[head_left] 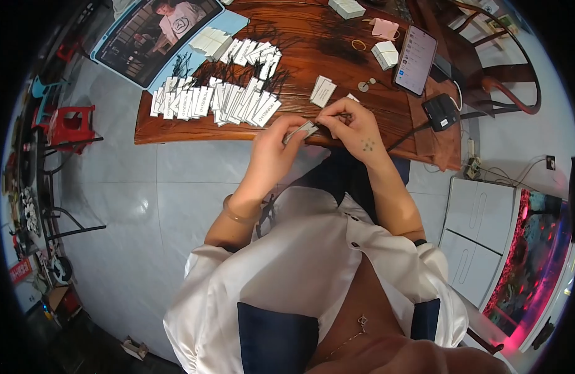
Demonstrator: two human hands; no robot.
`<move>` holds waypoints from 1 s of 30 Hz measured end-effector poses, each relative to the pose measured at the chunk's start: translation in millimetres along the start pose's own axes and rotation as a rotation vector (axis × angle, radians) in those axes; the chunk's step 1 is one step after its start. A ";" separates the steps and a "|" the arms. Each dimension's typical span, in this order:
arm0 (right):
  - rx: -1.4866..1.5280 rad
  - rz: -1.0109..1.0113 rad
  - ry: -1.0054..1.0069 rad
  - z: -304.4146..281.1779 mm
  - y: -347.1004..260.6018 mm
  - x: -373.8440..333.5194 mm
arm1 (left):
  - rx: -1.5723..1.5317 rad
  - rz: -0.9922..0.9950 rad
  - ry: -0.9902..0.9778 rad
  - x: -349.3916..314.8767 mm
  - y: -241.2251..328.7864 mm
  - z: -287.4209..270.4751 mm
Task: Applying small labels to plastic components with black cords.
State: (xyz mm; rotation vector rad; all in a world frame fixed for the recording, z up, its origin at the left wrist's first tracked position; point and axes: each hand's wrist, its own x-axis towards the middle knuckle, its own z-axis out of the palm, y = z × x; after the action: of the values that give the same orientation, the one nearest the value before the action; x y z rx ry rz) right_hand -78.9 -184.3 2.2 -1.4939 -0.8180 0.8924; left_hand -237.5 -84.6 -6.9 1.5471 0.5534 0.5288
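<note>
My left hand (276, 148) is closed around a small white hang tag (305, 129), held near the table's front edge. The fingers of my right hand (357, 128) are pinched together at the tag's right end, where a thin dark string partly shows; the fingertips hide most of it. Just beyond my hands lie a few loose white tags (323, 91). To the left, several white tags (245, 103) with black strings lie fanned in overlapping rows.
A wooden table (194, 132) bears bundled tag stacks (211, 43), another stack (385, 55), a propped phone (416, 60), a black box-shaped device (439, 112) with cables, and a large screen (153, 37). A wooden chair (509, 93) stands at the right; a red stool (72, 128) is left.
</note>
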 end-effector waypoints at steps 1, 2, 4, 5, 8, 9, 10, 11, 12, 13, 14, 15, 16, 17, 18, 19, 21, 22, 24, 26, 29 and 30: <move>0.007 0.001 -0.007 2.4 0.0 2.4 | 0.322 0.242 0.094 0.7 -2.6 -2.9; -0.178 -0.142 0.007 4.2 -1.0 5.7 | 0.646 0.483 0.185 1.7 -4.0 -6.1; -0.476 -0.365 0.020 5.8 -3.3 13.6 | 0.705 0.514 0.264 5.3 -3.9 -3.0; -0.547 -0.359 0.074 8.9 -5.7 14.5 | 0.756 0.549 0.338 7.4 -3.8 -2.1; -0.728 -0.485 0.241 4.1 -4.0 20.0 | 0.875 0.523 0.404 12.8 -10.3 -8.3; -0.753 -0.412 0.266 -0.9 -4.1 18.9 | 0.925 0.521 0.440 15.7 -12.8 -10.1; -0.797 -0.419 0.275 -7.8 -1.8 19.3 | 0.924 0.518 0.442 19.2 -15.9 -12.0; -0.841 -0.426 0.284 -13.9 -0.1 20.5 | 0.963 0.526 0.505 22.8 -18.8 -14.8; -0.843 -0.423 0.282 -18.5 1.7 20.8 | 1.000 0.533 0.567 24.2 -21.4 -16.6; -0.917 -0.416 0.272 -21.8 0.8 22.2 | 0.998 0.531 0.567 25.7 -21.8 -17.9; -0.991 -0.407 0.261 -23.5 0.5 23.6 | 1.024 0.533 0.587 26.7 -21.6 -18.8; -0.994 -0.405 0.259 -23.1 1.1 25.2 | 1.051 0.533 0.607 27.1 -21.2 -18.9; -1.034 -0.409 0.247 -21.6 1.0 27.9 | 1.048 0.535 0.607 28.1 -20.3 -18.3; -1.074 -0.413 0.234 -19.7 0.8 29.6 | 1.024 0.549 0.586 27.9 -19.0 -17.2; -1.076 -0.412 0.235 -17.1 0.4 30.4 | 1.000 0.563 0.566 27.2 -17.4 -15.9; -1.144 -0.411 0.248 -13.9 0.1 30.6 | 0.998 0.563 0.565 25.4 -13.9 -14.6; -1.213 -0.407 0.263 -13.5 0.4 30.8 | 0.915 0.564 0.488 22.1 -7.3 -11.2; -1.216 -0.425 0.259 -13.6 1.0 31.7 | 0.916 0.563 0.490 21.4 -7.8 -10.9; -1.220 -0.442 0.257 -14.6 2.4 30.9 | 0.699 0.641 0.421 20.4 -9.2 -9.3; -1.160 -0.501 0.302 -17.2 2.6 28.2 | 0.430 0.514 0.318 17.1 -3.2 -2.1; -0.895 -0.605 0.261 -19.3 -7.8 9.7 | -0.153 0.187 0.117 12.1 -3.8 13.3; -0.824 -0.674 0.219 -14.9 -9.2 0.5 | -0.466 -0.014 0.016 11.1 -5.1 16.5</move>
State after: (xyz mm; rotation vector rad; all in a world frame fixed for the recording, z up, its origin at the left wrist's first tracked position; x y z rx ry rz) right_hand -65.6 -189.9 12.2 -1.7662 -1.4999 -0.1539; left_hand -218.6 -90.2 -12.7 1.0956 0.4157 0.6106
